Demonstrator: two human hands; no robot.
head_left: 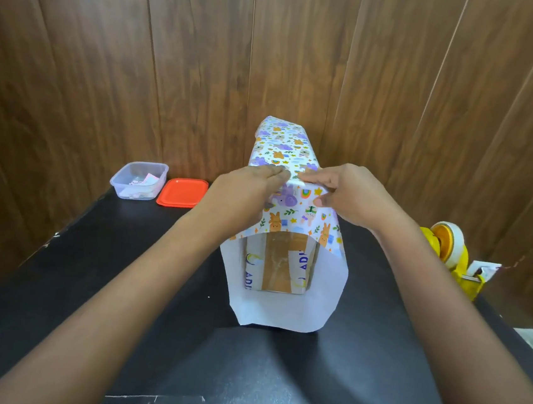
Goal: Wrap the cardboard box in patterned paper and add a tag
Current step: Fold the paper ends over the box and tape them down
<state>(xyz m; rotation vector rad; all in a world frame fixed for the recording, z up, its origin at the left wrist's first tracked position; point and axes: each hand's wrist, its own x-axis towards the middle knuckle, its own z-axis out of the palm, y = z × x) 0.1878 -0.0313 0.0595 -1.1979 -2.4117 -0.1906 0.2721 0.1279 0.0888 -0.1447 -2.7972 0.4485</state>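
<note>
A long cardboard box [280,264] lies lengthwise on the black table [118,285], its near end bare and showing tape. Patterned paper [281,144] with animal prints covers its top and sides, and white paper flaps [283,312] stick out past the near end. The top flap [299,220] is bent down over the near end. My left hand [246,191] presses flat fingers on the top near edge of the paper. My right hand [345,193] holds the same edge from the right, thumb on the folded flap and fingers on top.
A clear plastic tub [139,180] with paper tags inside stands at the back left, its orange lid [183,192] beside it. A yellow tape dispenser [454,251] sits at the table's right edge. A wood-panel wall rises behind the table.
</note>
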